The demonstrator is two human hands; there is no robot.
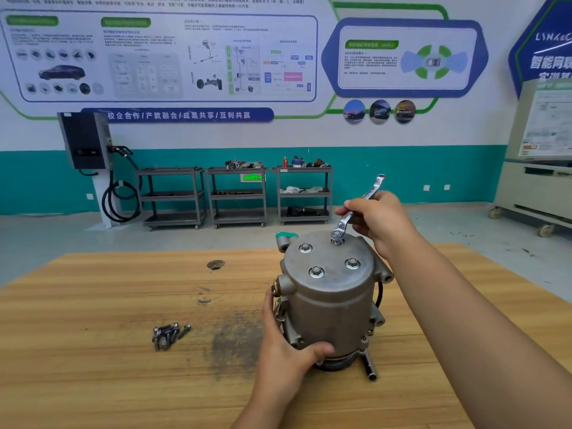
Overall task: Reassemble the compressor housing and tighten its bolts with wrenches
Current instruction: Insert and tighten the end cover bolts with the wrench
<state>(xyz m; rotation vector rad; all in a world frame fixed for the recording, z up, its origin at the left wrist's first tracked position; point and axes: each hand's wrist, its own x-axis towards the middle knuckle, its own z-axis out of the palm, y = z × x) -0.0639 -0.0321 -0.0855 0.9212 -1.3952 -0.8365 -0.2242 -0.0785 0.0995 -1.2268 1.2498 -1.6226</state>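
Observation:
A grey metal compressor housing point(329, 298) stands upright on the wooden table point(108, 305). Its round top cover carries several bolts with washers. My left hand point(284, 342) grips the lower left side of the housing, thumb across its front. My right hand point(379, 219) holds a silver ring wrench point(356, 209) by its shaft. The wrench's ring end sits on the far bolt point(336, 238) of the cover, which stands higher than the other bolts, and the handle slants up to the right.
Several loose bolts point(168, 334) lie in a small pile on the table to the left of the housing. A dark tool bar point(370, 365) sticks out at the housing's base on the right. A hole point(215, 264) marks the tabletop further back. Shelving carts stand by the wall.

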